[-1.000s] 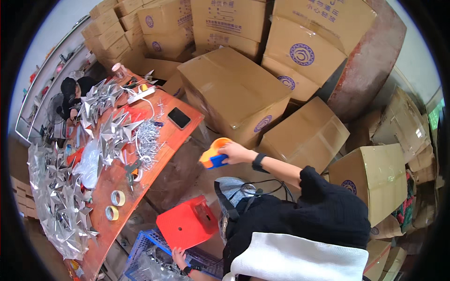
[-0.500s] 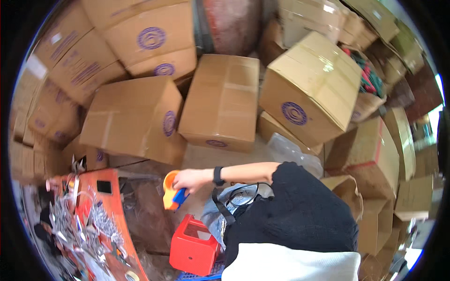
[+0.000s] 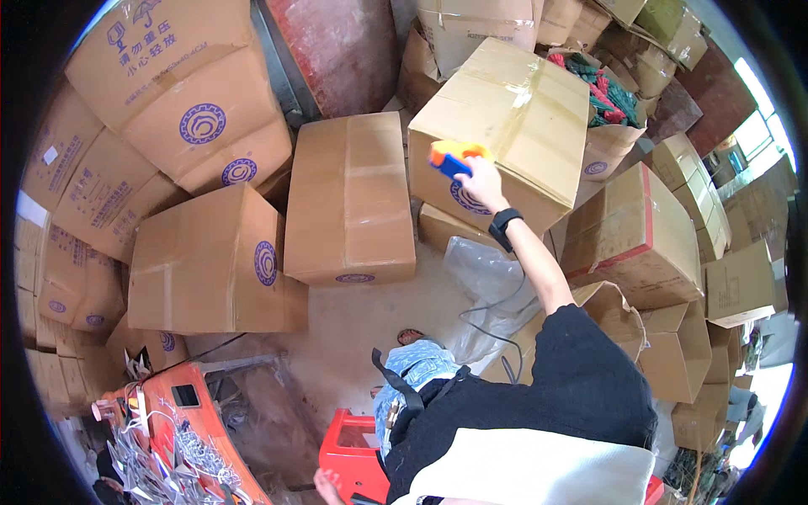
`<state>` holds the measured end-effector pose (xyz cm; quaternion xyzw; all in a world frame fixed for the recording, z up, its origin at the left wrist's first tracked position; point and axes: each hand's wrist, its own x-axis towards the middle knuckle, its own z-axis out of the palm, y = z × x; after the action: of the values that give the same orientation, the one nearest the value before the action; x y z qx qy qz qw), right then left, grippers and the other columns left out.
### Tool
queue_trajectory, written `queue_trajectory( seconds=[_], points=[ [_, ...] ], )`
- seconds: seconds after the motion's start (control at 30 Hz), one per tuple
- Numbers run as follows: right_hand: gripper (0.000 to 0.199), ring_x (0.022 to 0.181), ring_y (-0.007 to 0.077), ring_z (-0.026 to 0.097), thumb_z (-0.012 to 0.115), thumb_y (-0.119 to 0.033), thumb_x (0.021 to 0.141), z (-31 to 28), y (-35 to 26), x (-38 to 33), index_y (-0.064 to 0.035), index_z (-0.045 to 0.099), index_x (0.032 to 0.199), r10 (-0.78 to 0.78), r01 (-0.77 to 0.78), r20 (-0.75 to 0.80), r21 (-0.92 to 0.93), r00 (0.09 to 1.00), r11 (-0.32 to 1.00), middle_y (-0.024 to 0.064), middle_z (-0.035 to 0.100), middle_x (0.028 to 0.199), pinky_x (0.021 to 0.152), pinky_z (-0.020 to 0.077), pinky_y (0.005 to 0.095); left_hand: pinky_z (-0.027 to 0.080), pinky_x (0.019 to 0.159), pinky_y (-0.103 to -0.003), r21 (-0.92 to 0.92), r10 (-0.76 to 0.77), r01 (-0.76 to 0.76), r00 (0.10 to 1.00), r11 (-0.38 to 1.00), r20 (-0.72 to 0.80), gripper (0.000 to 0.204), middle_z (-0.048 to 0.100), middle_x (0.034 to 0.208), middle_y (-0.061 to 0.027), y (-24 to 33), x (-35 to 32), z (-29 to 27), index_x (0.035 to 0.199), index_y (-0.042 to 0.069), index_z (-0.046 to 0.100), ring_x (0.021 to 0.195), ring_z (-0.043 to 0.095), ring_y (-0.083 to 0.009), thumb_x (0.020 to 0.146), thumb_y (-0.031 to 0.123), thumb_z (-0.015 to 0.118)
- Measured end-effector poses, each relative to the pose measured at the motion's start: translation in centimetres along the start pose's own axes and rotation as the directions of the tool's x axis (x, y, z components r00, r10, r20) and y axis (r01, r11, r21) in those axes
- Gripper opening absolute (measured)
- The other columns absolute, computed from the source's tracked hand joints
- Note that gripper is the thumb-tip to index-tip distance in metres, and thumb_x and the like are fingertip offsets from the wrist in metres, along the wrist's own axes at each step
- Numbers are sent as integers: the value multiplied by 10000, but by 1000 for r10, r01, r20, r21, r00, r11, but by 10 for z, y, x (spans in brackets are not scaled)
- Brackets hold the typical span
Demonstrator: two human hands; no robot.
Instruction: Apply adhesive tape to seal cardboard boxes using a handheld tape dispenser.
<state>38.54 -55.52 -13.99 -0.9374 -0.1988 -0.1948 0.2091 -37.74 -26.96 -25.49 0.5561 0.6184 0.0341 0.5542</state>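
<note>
**Tape dispenser now up on the big carton**

Half a second ago the right hand held the orange and blue tape dispenser low, above the red stool; now the arm is stretched out and the dispenser sits against the top edge of a large cardboard carton. The view has also swung: the orange desk, wide in the earliest picture, is only a corner at the lower left.

That orange desk (image 3: 181, 421) carries a heap of shiny silver pieces (image 3: 160, 467). Just right of it, at the bottom edge, the left hand (image 3: 330, 488) rests on the red stool (image 3: 353, 454); only part of it shows, so its grip cannot be told.

Further right, the right hand (image 3: 484, 181), a black watch (image 3: 503, 225) on its wrist, has its grip wrapped tight around the tape dispenser (image 3: 453, 156). The dispenser has an orange body with a blue part below it, and it touches the taped carton (image 3: 513, 118) at its near left edge. Clear tape runs along the carton's top seam.
</note>
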Motion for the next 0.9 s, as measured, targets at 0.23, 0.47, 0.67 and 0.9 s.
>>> queue_trajectory(
  seconds=[0.23,0.47,0.67,0.9],
  points=[
    [327,816,291,536,620,-305,663,-9,114,18,-45,565,853,343,-347,-86,-39,935,937,151,567,838,716,430,371,413,580,-240,-138,26,-45,990,989,-140,393,516,1008,-78,54,-16,11,1124,89,436,773,519,-178,811,320,492],
    [372,912,282,463,656,-246,627,2,159,14,-86,546,944,370,-447,-312,-229,875,865,114,540,880,825,360,372,428,587,-246,-46,9,-10,999,999,-37,309,527,928,-68,64,-30,73,1041,73,468,745,526,-162,825,294,469],
    [417,937,284,457,663,-277,621,-8,189,25,-93,527,970,403,-439,-206,-180,892,880,127,508,936,835,360,383,441,593,-252,62,19,-26,994,998,109,254,537,860,-60,99,-14,115,970,59,496,722,532,-149,837,271,449],
    [292,938,332,450,491,-196,784,-2,59,12,2,440,992,178,-224,-202,-234,963,946,173,468,962,795,383,404,456,600,-258,147,40,-76,971,986,234,229,549,780,-50,123,17,127,887,43,528,694,539,-133,851,244,425]
  ],
)
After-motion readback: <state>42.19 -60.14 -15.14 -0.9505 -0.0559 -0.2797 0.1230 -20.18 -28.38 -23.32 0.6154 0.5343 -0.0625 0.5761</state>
